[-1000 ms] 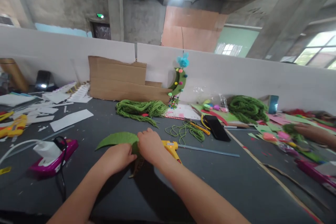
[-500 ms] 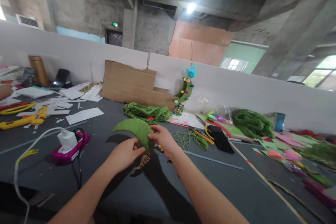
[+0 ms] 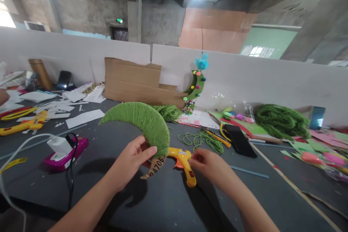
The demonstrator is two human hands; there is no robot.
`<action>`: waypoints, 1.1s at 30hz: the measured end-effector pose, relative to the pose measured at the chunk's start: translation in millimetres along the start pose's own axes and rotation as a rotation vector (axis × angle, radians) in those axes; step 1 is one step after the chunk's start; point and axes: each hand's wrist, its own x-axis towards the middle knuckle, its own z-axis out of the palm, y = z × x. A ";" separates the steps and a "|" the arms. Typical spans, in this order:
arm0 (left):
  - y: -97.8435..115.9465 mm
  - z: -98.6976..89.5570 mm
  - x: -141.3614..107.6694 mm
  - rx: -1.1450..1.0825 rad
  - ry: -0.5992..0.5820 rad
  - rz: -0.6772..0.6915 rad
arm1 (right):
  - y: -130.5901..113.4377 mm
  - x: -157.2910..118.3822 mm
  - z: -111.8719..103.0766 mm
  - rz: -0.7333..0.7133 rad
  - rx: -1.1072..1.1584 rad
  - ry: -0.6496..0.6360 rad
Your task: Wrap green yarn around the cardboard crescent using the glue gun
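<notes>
A crescent wrapped in green yarn (image 3: 136, 117) is held up over the dark table by my left hand (image 3: 133, 161), thumb in front and fingers behind. Its lower tip is bare cardboard with printed digits. Just right of the crescent lies a yellow glue gun (image 3: 185, 161) with an orange trigger, its nozzle end hidden behind the crescent. Beside the gun's handle is my right hand (image 3: 209, 165), fingers curled together; whatever they hold, if anything, is hidden. Loose green yarn (image 3: 202, 139) lies beyond the gun.
A decorated green crescent (image 3: 197, 85) with pompoms leans at the back near cardboard (image 3: 132, 78). A black phone (image 3: 239, 139) and yarn bundle (image 3: 280, 119) are to the right. At left are a magenta power strip (image 3: 67, 154), paper scraps and another glue gun (image 3: 24, 125).
The crescent has come up and nearer in my left hand. My right hand has let go of it and moved right, beside the glue gun, which now shows more fully.
</notes>
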 end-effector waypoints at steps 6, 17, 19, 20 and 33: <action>-4.2 12.2 3.5 0.018 0.040 -0.041 | -2.0 -1.5 32.2 0.019 -0.072 0.010; -0.5 8.8 -1.9 0.044 0.005 -0.004 | 9.5 7.3 27.9 0.086 0.467 -0.013; 0.4 8.5 -2.3 0.037 0.007 -0.004 | 5.1 3.7 20.7 0.104 0.758 -0.003; 0.6 8.4 -2.5 0.034 0.005 -0.001 | 2.2 1.5 16.9 0.118 0.897 0.011; -0.5 11.3 -2.9 0.040 0.001 -0.007 | -10.2 -25.6 -24.3 0.051 1.344 0.029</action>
